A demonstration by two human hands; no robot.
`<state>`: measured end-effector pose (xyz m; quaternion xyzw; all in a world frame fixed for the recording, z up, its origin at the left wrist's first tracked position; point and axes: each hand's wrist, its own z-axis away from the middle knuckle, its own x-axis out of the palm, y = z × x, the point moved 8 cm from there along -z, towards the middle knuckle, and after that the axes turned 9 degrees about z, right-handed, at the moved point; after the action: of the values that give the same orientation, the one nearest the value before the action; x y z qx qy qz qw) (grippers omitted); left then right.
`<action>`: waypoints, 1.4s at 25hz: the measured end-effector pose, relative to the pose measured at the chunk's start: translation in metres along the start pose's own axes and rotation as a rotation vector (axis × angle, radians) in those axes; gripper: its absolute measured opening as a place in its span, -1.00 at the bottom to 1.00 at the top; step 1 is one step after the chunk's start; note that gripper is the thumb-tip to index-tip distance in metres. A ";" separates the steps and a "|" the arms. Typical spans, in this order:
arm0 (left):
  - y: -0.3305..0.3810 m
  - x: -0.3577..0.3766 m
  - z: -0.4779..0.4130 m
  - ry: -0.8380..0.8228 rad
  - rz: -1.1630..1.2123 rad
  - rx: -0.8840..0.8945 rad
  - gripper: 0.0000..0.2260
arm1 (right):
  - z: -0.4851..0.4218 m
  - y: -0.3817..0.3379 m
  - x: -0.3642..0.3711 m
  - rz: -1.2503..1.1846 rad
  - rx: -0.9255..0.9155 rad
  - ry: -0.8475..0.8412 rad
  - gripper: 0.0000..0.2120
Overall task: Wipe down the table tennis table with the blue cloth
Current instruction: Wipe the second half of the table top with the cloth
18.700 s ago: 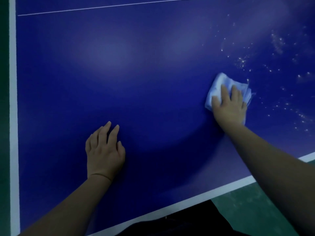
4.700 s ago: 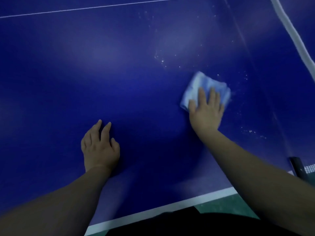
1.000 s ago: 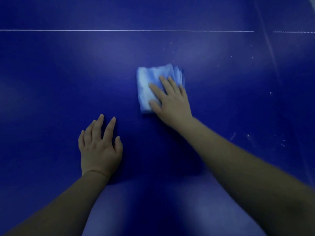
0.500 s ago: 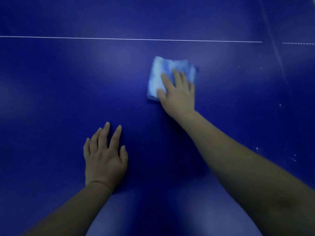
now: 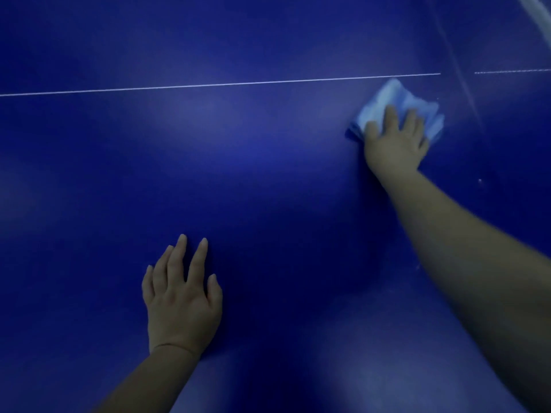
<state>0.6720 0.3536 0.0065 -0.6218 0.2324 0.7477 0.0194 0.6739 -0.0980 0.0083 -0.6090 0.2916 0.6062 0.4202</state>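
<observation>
Right hand (image 5: 393,147), fingers flat, presses the cloth (image 5: 393,96) on the table (image 5: 268,174), having swept it in the last second from mid-table out to the right, just below the white line (image 5: 220,84). Left hand (image 5: 182,296) lies flat and empty, well apart from the cloth and nearer the person. That strip looks wiped, so the pass is probably almost finished.

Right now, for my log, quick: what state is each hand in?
Left hand: open, flat on the table, holding nothing.
Right hand: open, straight fingers pressing the blue cloth.
</observation>
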 end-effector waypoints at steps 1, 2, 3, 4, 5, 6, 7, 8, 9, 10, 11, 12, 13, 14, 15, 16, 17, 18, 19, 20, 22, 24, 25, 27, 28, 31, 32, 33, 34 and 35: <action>0.001 0.000 0.000 -0.014 -0.002 -0.008 -0.44 | 0.031 0.009 0.003 -0.007 0.043 0.016 -0.44; 0.001 0.000 0.001 -0.026 0.000 -0.017 -0.43 | 0.064 0.006 0.008 0.011 0.027 0.042 -0.45; 0.002 0.000 0.000 -0.036 0.003 -0.025 -0.43 | 0.093 -0.006 0.012 0.037 -0.047 0.062 -0.45; 0.002 0.001 0.001 -0.046 0.005 -0.032 -0.42 | 0.111 -0.023 0.018 0.058 -0.153 0.048 -0.45; 0.002 0.001 0.001 -0.054 0.004 -0.035 -0.42 | 0.116 -0.040 0.024 0.073 -0.272 0.007 -0.45; 0.002 0.001 0.001 -0.056 0.003 -0.036 -0.41 | 0.106 -0.058 0.027 0.085 -0.381 -0.033 -0.45; 0.002 0.001 0.001 -0.053 0.002 -0.035 -0.42 | 0.083 -0.070 0.025 0.097 -0.445 -0.056 -0.45; 0.001 0.001 0.001 -0.048 -0.002 -0.033 -0.42 | 0.052 -0.077 0.022 0.105 -0.470 -0.065 -0.45; 0.001 0.002 0.001 -0.040 -0.005 -0.029 -0.43 | 0.019 -0.082 0.018 0.117 -0.471 -0.061 -0.45; 0.000 0.002 0.001 -0.030 -0.006 -0.024 -0.43 | -0.014 -0.083 0.015 0.126 -0.455 -0.064 -0.45; -0.001 0.002 0.001 -0.019 -0.005 -0.021 -0.43 | -0.044 -0.080 0.013 0.127 -0.425 -0.078 -0.44; -0.002 0.003 0.001 -0.009 -0.007 -0.021 -0.44 | -0.070 -0.072 0.012 0.116 -0.377 -0.099 -0.44; -0.003 0.003 0.000 0.001 -0.012 -0.018 -0.44 | -0.090 -0.059 0.009 0.092 -0.311 -0.113 -0.42; -0.003 0.003 0.000 0.010 -0.014 -0.011 -0.44 | -0.101 -0.043 0.006 0.062 -0.225 -0.110 -0.40; -0.003 0.003 0.000 0.020 -0.017 -0.003 -0.44 | -0.105 -0.024 0.001 0.026 -0.130 -0.089 -0.38; -0.003 0.003 0.000 0.025 -0.018 0.002 -0.44 | -0.102 -0.005 -0.003 -0.005 -0.036 -0.056 -0.38; -0.003 0.003 0.000 0.024 -0.021 0.002 -0.44 | -0.092 0.012 -0.005 -0.024 0.038 -0.023 -0.38; -0.004 0.003 0.000 0.017 -0.026 -0.003 -0.44 | -0.075 0.026 -0.007 -0.037 0.083 -0.002 -0.39; -0.005 0.003 -0.001 0.006 -0.034 -0.010 -0.43 | -0.052 0.039 -0.008 -0.048 0.113 0.005 -0.40; -0.006 0.004 -0.001 -0.008 -0.043 -0.018 -0.42 | -0.026 0.052 -0.010 -0.061 0.143 0.006 -0.41; -0.006 0.005 -0.001 -0.025 -0.050 -0.029 -0.41 | 0.034 0.079 -0.011 -0.082 0.190 0.012 -0.42; -0.006 0.005 -0.002 -0.030 -0.049 -0.036 -0.41 | 0.106 0.100 -0.005 -0.073 0.194 0.029 -0.42; -0.005 0.005 -0.001 -0.029 -0.046 -0.036 -0.41 | 0.144 0.104 -0.001 -0.049 0.173 0.029 -0.43; -0.004 0.004 0.001 -0.019 -0.021 -0.027 -0.42 | 0.208 0.098 0.009 0.000 0.068 0.040 -0.44; -0.003 0.003 0.002 -0.011 -0.009 -0.023 -0.42 | 0.225 0.090 0.013 0.010 -0.011 0.047 -0.45; -0.001 0.000 0.003 0.017 0.022 -0.015 -0.43 | 0.201 0.056 0.017 0.046 -0.339 -0.001 -0.45; -0.001 -0.001 0.003 0.024 0.032 -0.010 -0.43 | 0.176 0.048 0.015 0.075 -0.422 -0.012 -0.45; -0.001 -0.001 0.003 0.027 0.040 -0.005 -0.43 | 0.147 0.046 0.012 0.108 -0.462 -0.019 -0.45; -0.001 -0.001 0.003 0.030 0.048 -0.004 -0.43 | 0.117 0.051 0.007 0.130 -0.443 -0.022 -0.45; -0.001 -0.001 0.003 0.033 0.053 -0.005 -0.43 | 0.092 0.063 0.003 0.133 -0.365 -0.029 -0.45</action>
<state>0.6693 0.3559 0.0074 -0.6278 0.2474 0.7380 -0.0057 0.5747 -0.0476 0.0033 -0.6458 0.2104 0.6841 0.2658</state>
